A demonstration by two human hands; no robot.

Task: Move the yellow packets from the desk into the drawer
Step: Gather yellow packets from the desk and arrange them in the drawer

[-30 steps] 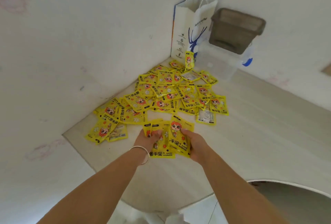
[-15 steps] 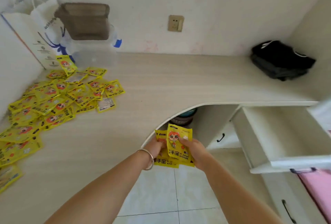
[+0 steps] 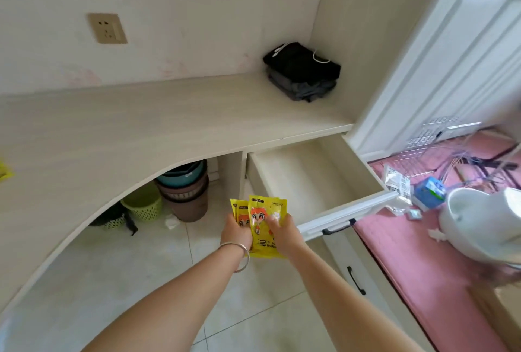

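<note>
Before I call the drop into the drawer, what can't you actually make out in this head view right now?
- Packets: count unknown; they overlap, and both hands, left and right, cover them.
- Drawer: its front inside corner is hidden behind its own front panel.
- Desk: the packet pile is cut off by the left edge; only one yellow corner shows.
- White object, far right: blurred and cropped, unidentifiable.
</note>
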